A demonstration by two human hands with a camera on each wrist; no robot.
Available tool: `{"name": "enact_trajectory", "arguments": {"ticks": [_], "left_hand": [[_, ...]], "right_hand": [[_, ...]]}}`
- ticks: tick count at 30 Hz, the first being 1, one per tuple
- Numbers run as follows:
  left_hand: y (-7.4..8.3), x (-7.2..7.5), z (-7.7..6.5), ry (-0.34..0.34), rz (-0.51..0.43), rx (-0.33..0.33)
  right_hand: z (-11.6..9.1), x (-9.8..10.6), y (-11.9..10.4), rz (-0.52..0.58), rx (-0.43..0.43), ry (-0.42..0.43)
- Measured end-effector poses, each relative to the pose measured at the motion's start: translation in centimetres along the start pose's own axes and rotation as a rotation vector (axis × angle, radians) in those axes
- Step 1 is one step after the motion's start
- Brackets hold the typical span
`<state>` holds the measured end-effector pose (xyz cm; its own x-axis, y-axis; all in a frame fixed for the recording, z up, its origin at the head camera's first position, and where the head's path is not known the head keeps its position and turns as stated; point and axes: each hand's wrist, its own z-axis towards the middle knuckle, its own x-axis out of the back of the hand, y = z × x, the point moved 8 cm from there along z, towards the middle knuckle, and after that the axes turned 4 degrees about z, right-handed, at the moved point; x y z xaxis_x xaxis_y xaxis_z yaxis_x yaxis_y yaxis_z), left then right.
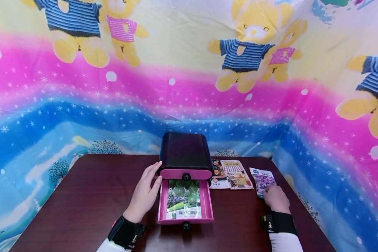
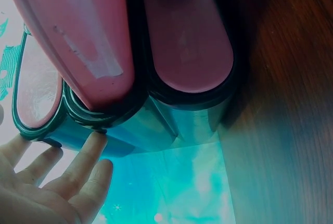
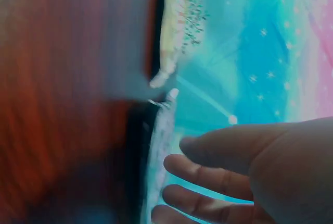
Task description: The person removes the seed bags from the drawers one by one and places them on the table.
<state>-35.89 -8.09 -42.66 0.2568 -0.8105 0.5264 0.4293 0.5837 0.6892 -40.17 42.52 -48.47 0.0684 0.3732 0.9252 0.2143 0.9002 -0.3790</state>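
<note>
A black drawer box (image 1: 184,150) with pink drawer fronts stands at the back middle of the table. One pink drawer (image 1: 162,208) below the top one is pulled out. Inside it lies a packet (image 1: 183,210) printed with green round fruit. My left hand (image 1: 144,196) touches the left side of the box, fingers spread; in the left wrist view its fingertips meet the black shell. At the right, my right hand (image 1: 276,200) is at the lower right edge of a purple flower packet (image 1: 262,177). In the right wrist view its thumb and fingers are apart, fingertips close to the packet.
Two printed packets, one dark (image 1: 218,175) and one with a striped awning (image 1: 237,175), lie side by side right of the box. The dark red-brown table (image 1: 91,199) meets a hanging cloth (image 1: 176,94) with bears and snowflakes behind and at the sides.
</note>
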Motion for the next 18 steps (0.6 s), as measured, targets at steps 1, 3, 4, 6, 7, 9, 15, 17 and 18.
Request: {"name": "enact_trajectory", "arguments": {"ticks": [1,3,4,6,7,9,15,17,18], "left_hand": [[0.0,0.0,0.0,0.0,0.001,-0.001],[0.0,0.0,0.0,0.002,0.003,-0.003],[0.0,0.0,0.0,0.004,0.007,-0.005],[0.1,0.0,0.0,0.008,0.012,-0.01],[0.0,0.0,0.0,0.009,0.015,-0.009],[0.1,0.0,0.0,0.011,0.016,-0.01],[0.1,0.0,0.0,0.005,0.006,-0.009],[0.1,0.0,0.0,0.004,0.005,-0.008],[0.1,-0.1,0.0,0.005,0.006,-0.007]], "right_hand": [[0.0,-0.3,-0.1,0.0,-0.003,-0.014],[0.1,-0.7,-0.2,-0.007,-0.012,-0.027],[0.2,-0.9,-0.2,-0.017,-0.013,-0.026],[0.2,-1.2,-0.2,-0.032,-0.025,-0.022],[0.3,-1.3,-0.2,-0.039,-0.029,-0.022],[0.4,-1.6,-0.2,-0.05,-0.034,-0.025],[1.0,-2.5,-0.5,-0.041,-0.027,-0.048],[1.1,-2.8,-0.6,-0.036,-0.008,-0.059],[1.1,-2.9,-0.7,-0.035,0.004,-0.065]]}}
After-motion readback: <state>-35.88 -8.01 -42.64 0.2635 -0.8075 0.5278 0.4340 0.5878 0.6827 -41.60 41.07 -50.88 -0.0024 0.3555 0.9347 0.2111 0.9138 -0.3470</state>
